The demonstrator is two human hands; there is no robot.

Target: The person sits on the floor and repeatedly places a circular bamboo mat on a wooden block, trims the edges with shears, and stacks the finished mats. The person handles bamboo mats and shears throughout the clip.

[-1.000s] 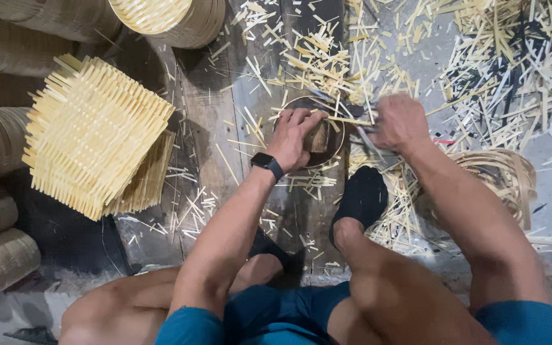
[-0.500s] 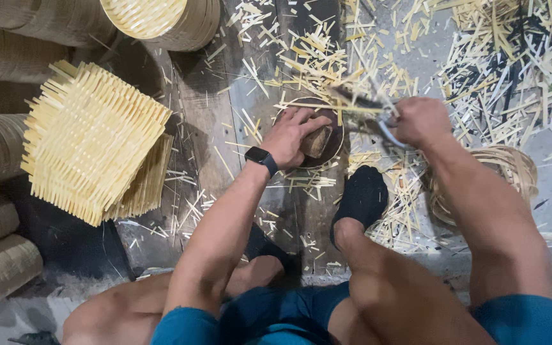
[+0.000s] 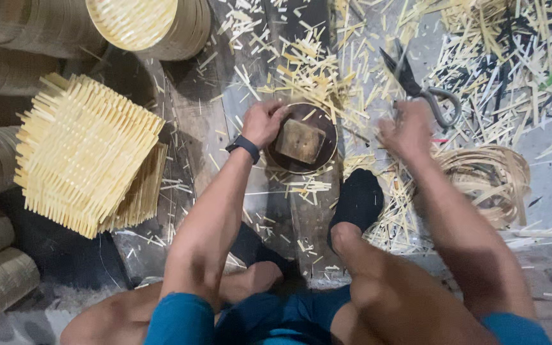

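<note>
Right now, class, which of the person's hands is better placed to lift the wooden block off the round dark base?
Probably the left hand: it rests on the rim of the round dark base, beside the wooden block. The right hand is farther away, next to the scissors.

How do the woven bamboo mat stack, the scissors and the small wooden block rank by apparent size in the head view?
1. woven bamboo mat stack, clearly largest
2. scissors
3. small wooden block; close to the scissors, so this order is unsure

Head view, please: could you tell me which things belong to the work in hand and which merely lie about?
In hand:
left hand on round dark block
right hand by scissors

Lying about:
woven mat stack
round baskets
strip coil
bamboo offcuts
</note>
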